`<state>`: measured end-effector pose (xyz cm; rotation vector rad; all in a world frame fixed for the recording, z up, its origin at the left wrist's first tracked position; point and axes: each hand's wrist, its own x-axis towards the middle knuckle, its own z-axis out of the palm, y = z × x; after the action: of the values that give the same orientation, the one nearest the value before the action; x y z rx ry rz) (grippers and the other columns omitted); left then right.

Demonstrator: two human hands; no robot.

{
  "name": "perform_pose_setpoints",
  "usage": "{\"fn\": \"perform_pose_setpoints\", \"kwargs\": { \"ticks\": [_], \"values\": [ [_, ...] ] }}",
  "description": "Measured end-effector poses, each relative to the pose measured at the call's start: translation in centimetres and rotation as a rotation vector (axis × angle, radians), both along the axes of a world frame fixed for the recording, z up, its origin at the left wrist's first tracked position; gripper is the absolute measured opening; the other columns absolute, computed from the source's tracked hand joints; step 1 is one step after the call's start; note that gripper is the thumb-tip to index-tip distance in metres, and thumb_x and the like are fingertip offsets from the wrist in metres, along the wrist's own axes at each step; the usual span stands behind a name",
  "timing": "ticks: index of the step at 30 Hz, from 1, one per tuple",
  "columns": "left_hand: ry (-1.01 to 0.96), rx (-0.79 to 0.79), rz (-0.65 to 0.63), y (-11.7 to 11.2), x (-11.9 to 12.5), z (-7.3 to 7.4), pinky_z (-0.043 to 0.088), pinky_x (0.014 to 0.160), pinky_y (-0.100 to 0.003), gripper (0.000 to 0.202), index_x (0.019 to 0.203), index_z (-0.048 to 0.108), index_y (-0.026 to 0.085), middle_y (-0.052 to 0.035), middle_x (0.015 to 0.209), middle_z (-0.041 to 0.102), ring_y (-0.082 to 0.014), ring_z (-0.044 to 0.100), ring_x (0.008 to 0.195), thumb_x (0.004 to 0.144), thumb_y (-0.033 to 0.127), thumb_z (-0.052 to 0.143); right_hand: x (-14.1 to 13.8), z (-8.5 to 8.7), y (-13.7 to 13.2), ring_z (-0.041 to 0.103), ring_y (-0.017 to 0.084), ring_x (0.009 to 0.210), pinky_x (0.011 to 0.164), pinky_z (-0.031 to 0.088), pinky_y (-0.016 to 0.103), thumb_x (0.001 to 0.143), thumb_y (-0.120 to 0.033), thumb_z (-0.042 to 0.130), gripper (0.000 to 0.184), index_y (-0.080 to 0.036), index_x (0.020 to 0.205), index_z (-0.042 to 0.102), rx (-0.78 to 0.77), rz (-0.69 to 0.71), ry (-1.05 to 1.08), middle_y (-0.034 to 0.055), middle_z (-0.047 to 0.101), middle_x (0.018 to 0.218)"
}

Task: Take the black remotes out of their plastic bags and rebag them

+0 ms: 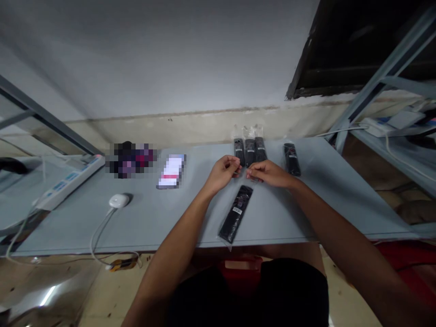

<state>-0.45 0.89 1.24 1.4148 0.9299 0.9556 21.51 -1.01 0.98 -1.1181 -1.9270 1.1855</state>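
Observation:
A black remote control [237, 210] in a clear plastic bag lies slantwise near the front of the grey table, its lower end close to the edge. At its upper end the loose mouth of the plastic bag [245, 176] reaches up to my fingers. My left hand [225, 171] is closed in a pinch at the left side of this film. From the right, my right hand [269, 174] pinches the film with thumb and forefinger. Just beyond my hands, three bagged remote controls [250, 152] lie side by side, partly hidden by my fingers.
Another bagged remote [292, 159] lies to the right. On the left are a phone [172, 170] with a lit screen, a white round-cornered device [119, 200] on a cable, a blurred dark bundle [131, 160] and a power strip [71, 181]. Metal posts stand at both sides.

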Motion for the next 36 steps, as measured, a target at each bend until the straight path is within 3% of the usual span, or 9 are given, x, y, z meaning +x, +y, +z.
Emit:
{"fn": "perform_pose_setpoints", "kwargs": {
  "ticks": [4, 8, 14, 19, 21, 24, 26, 33, 36],
  "values": [
    [0.161, 0.018, -0.079, 0.0, -0.5, -0.1, 0.048, 0.073, -0.028, 0.042, 0.11, 0.07, 0.011, -0.0075, 0.092, 0.071, -0.015, 0.062, 0.078, 0.084, 0.043, 0.078, 0.2, -0.3, 0.3, 0.061, 0.017, 0.072, 0.068, 0.046, 0.031, 0.088, -0.06, 0.067, 0.045, -0.017, 0.087, 0.08, 0.039, -0.073, 0.016, 0.0041, 0.07, 0.077],
    [0.236, 0.027, -0.226, -0.2, -0.6, -0.4, 0.041, 0.066, -0.026, 0.037, 0.097, 0.074, 0.011, -0.0038, 0.08, 0.068, -0.0117, 0.054, 0.066, 0.084, 0.046, 0.074, 0.2, -0.2, 0.4, 0.066, 0.02, 0.079, 0.076, 0.051, 0.034, 0.082, -0.058, 0.075, 0.04, -0.018, 0.084, 0.08, 0.071, -0.149, 0.066, 0.0065, 0.076, 0.088],
    [0.19, 0.086, -0.127, -0.4, -0.4, -0.2, 0.039, 0.065, -0.025, 0.033, 0.089, 0.07, 0.013, -0.0006, 0.074, 0.064, -0.0112, 0.054, 0.065, 0.08, 0.044, 0.077, 0.1, -0.5, 0.6, 0.068, 0.018, 0.075, 0.075, 0.056, 0.034, 0.077, -0.053, 0.083, 0.039, -0.019, 0.094, 0.081, 0.001, -0.303, 0.163, 0.0057, 0.078, 0.087],
    [0.136, 0.039, -0.115, -0.2, -0.3, -0.1, 0.041, 0.061, -0.024, 0.027, 0.084, 0.065, 0.014, 0.0005, 0.069, 0.061, -0.0101, 0.054, 0.059, 0.081, 0.038, 0.076, 0.3, -0.2, 0.7, 0.072, 0.019, 0.081, 0.075, 0.06, 0.034, 0.078, -0.054, 0.084, 0.049, -0.021, 0.113, 0.074, 0.02, -0.414, 0.366, 0.0081, 0.079, 0.101],
    [0.121, 0.019, -0.074, -0.1, -0.3, -0.2, 0.042, 0.06, -0.024, 0.027, 0.085, 0.064, 0.014, 0.0002, 0.07, 0.061, -0.0104, 0.054, 0.06, 0.081, 0.038, 0.076, 0.4, 0.0, 0.5, 0.073, 0.019, 0.082, 0.074, 0.062, 0.034, 0.078, -0.056, 0.085, 0.051, -0.022, 0.115, 0.074, -0.115, -0.362, 0.394, 0.0095, 0.08, 0.104],
    [0.059, -0.012, -0.006, 0.1, -0.4, -0.2, 0.045, 0.063, -0.023, 0.031, 0.086, 0.065, 0.013, -0.0008, 0.076, 0.063, -0.0108, 0.055, 0.065, 0.078, 0.039, 0.08, 0.4, 0.0, 0.1, 0.076, 0.019, 0.085, 0.081, 0.064, 0.034, 0.078, -0.056, 0.086, 0.047, -0.019, 0.106, 0.079, -0.366, -0.115, 0.337, 0.0102, 0.08, 0.104],
    [-0.006, -0.054, 0.019, 0.0, -0.5, 0.0, 0.047, 0.064, -0.024, 0.036, 0.087, 0.064, 0.014, -0.0006, 0.079, 0.062, -0.0104, 0.055, 0.066, 0.075, 0.042, 0.083, 0.3, -0.2, -0.1, 0.077, 0.018, 0.087, 0.084, 0.064, 0.033, 0.079, -0.056, 0.085, 0.045, -0.018, 0.102, 0.081, -0.448, 0.002, 0.298, 0.0098, 0.081, 0.101],
    [-0.019, -0.213, -0.125, -0.7, -0.6, 1.3, 0.05, 0.068, -0.025, 0.046, 0.09, 0.066, 0.013, -0.001, 0.079, 0.062, -0.0107, 0.058, 0.071, 0.071, 0.049, 0.089, 0.1, -0.2, -0.1, 0.076, 0.017, 0.072, 0.069, 0.066, 0.03, 0.085, -0.05, 0.083, 0.034, -0.02, 0.1, 0.081, -0.438, -0.159, 0.415, 0.0082, 0.081, 0.086],
    [-0.018, -0.214, -0.138, -0.7, -0.7, 1.1, 0.051, 0.069, -0.025, 0.046, 0.089, 0.067, 0.014, -0.0007, 0.077, 0.062, -0.0109, 0.059, 0.07, 0.071, 0.05, 0.089, 0.2, 0.0, -0.2, 0.076, 0.017, 0.074, 0.071, 0.066, 0.03, 0.083, -0.045, 0.085, 0.031, -0.021, 0.103, 0.081, -0.454, -0.132, 0.421, 0.0076, 0.081, 0.09]
  ]
}}
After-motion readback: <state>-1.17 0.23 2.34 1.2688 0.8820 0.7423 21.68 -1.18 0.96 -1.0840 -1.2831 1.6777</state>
